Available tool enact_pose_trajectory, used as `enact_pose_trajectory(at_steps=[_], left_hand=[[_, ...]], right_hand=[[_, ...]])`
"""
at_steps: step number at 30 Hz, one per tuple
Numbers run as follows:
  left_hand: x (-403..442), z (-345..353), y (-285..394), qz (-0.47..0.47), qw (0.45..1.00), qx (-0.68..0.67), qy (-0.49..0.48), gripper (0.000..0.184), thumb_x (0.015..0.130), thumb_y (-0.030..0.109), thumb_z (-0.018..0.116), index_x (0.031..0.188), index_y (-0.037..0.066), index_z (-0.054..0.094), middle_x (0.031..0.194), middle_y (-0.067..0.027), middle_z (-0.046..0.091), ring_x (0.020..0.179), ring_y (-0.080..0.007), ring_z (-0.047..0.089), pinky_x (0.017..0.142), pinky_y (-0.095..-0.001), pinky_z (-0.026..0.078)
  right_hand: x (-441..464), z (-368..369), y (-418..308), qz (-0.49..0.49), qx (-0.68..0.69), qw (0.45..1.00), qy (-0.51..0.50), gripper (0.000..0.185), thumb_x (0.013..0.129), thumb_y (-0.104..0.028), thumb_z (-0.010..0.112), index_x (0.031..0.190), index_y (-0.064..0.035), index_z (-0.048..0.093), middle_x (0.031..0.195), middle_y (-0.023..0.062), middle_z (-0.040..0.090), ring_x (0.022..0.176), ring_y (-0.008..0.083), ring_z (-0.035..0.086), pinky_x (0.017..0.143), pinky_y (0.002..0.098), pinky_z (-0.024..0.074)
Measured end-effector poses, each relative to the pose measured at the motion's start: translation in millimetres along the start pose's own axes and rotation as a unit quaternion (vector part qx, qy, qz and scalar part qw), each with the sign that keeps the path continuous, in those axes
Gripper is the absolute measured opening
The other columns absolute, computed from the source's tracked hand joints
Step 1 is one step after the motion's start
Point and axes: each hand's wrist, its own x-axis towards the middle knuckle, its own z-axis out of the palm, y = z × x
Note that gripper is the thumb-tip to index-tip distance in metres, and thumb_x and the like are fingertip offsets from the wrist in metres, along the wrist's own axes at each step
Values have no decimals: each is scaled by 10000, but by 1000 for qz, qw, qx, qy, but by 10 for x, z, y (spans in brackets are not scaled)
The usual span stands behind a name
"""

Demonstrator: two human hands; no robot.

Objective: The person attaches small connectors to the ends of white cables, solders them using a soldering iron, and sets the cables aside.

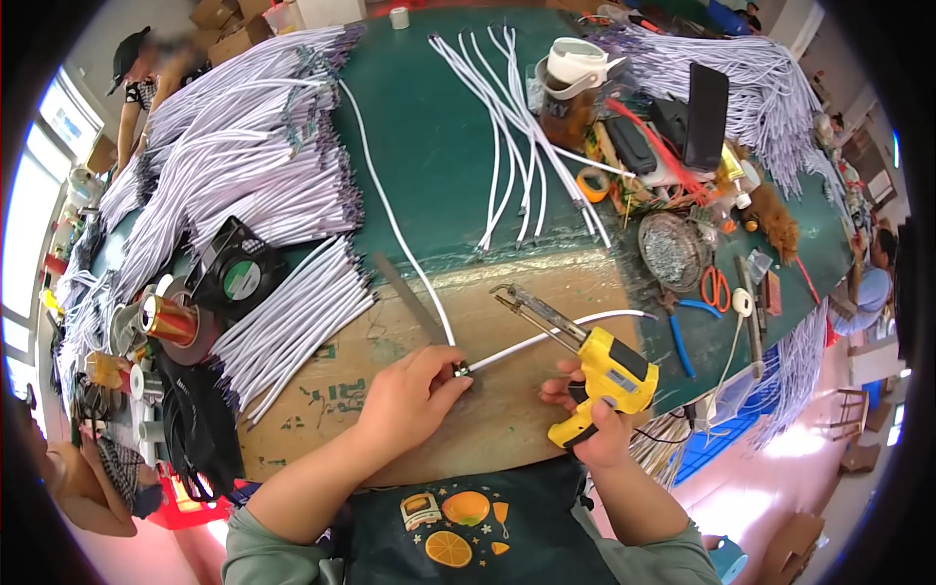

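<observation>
Two white cables (517,348) met at the left hand (409,395), whose grip pinched a small dark, partly shiny piece (460,370) at their junction, over the tan board (312,434) on the worktop (400,58). The right hand's (606,444) grip was wrapped round a yellow soldering gun (619,375). If its tip was hot, a careless swing could have scorched cable or fingers; a slack pinch might have let the ends slip. The cables looked smooth, slender, gently curved.
</observation>
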Motion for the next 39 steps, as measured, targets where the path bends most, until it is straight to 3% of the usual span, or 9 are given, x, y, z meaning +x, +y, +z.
enact_pose_trajectory(at_steps=[6, 12, 17, 27, 31, 33, 35, 38, 39], left_hand=[[-8, -127, 6, -53, 998, -37, -15, 308, 759, 153, 747, 1024, 54, 625, 814, -65, 607, 678, -153, 588, 618, -279, 489], [154, -567, -600, 18, 946, 211, 247, 195, 747, 121, 709, 897, 29, 625, 862, -116, 611, 761, -270, 587, 677, -361, 476], [170, -680, -835, -28, 955, 237, 175, 169, 735, 119, 707, 821, 19, 601, 836, -120, 592, 812, -318, 560, 723, -400, 448], [14, -616, -514, -9, 963, 190, 192, 102, 777, 82, 656, 801, 24, 576, 804, -116, 572, 804, -310, 558, 711, -384, 443], [-226, -626, -33, -7, 986, 127, 104, 85, 807, 81, 637, 855, 16, 609, 792, -125, 586, 725, -301, 574, 651, -358, 453], [-343, -575, 125, -5, 993, 108, 53, 98, 814, 82, 633, 883, 12, 623, 788, -129, 594, 699, -294, 577, 631, -349, 454], [-407, -521, 229, -52, 998, -15, -45, 124, 841, 91, 629, 928, 3, 635, 730, -90, 596, 639, -201, 572, 585, -309, 442], [-414, -462, 358, -179, 964, -114, -160, 156, 881, 151, 598, 945, 16, 643, 826, -152, 633, 750, -300, 613, 666, -345, 473], [-445, -402, 309, -189, 958, -139, -167, 170, 890, 171, 598, 953, 19, 642, 780, -133, 630, 700, -243, 608, 638, -327, 467]], right_hand=[[-14, -32, 40, -11, -3, 1000, -11, 515, 839, -373, 649, 1186, -16, 518, 1231, 179, 527, 983, 310, 615, 842, 458, 505], [-18, -58, 50, -10, 7, 1000, -9, 525, 838, -382, 648, 1190, -16, 512, 1210, 180, 540, 933, 302, 623, 814, 423, 507], [-8, -41, 38, 1, 21, 1000, 0, 552, 812, -348, 689, 1203, 0, 515, 1184, 165, 554, 926, 295, 622, 808, 410, 510], [-32, -45, 46, 4, 38, 999, -11, 521, 839, -270, 672, 1241, 1, 480, 1106, 178, 591, 885, 281, 630, 799, 405, 510], [-116, -100, 50, 50, 44, 998, -19, 511, 841, -293, 664, 1240, -30, 484, 1008, 139, 623, 823, 253, 639, 782, 400, 517], [-129, -34, 25, 63, 46, 996, -39, 546, 804, -206, 712, 1261, -35, 467, 952, 139, 638, 793, 242, 644, 742, 375, 525], [-118, 138, -28, 79, 1, 997, -21, 564, 783, -165, 731, 1262, -30, 465, 950, 145, 636, 786, 236, 644, 726, 365, 528], [-99, 351, -9, 98, -29, 995, 4, 527, 760, -52, 738, 1224, -23, 489, 959, 122, 629, 826, 200, 634, 746, 329, 522], [-92, 362, 15, 105, -64, 992, -22, 450, 784, -2, 702, 1192, -30, 515, 972, 98, 633, 859, 171, 626, 767, 310, 519]])
